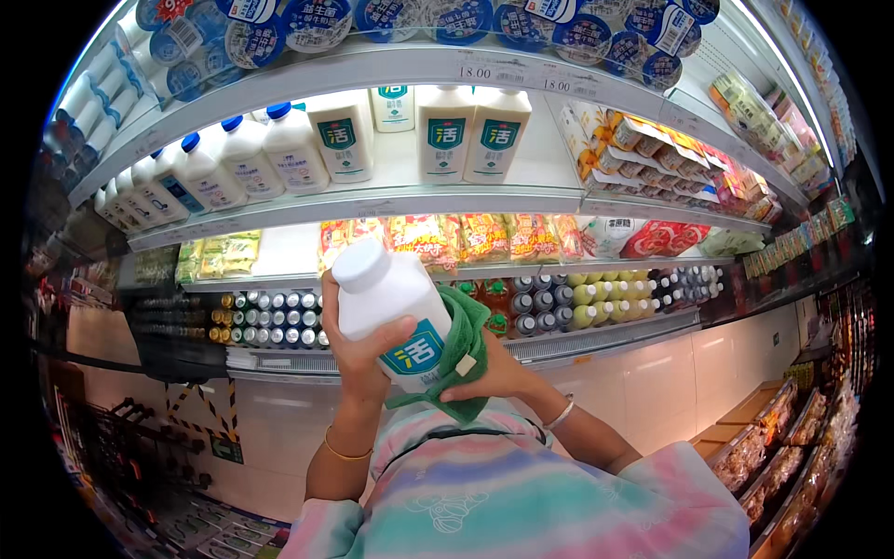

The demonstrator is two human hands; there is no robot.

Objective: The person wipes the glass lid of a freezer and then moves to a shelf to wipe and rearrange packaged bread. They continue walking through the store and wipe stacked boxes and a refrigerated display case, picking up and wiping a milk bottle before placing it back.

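Observation:
Tilted in front of my chest is a white plastic yogurt-drink bottle [391,293] with a white cap and a teal label. My left hand [356,342] grips its side, thumb lying across the front above the label. A green cloth [464,349] with a small pale tag is bunched in my right hand [489,374], which presses it against the bottle's base. Part of my right fingers is hidden by the cloth. On the shelf beyond stand two similar bottles [445,136] side by side, with another similar bottle [342,136] left of a gap.
A shelf edge [433,207] curves across ahead of me. Yellow-and-red packets [482,237] lie on the lower shelf, above rows of cans [279,318] and drink bottles [583,293]. Blue-lidded yogurt cups [318,21] fill the top shelf. At right are crates of packaged food [740,458].

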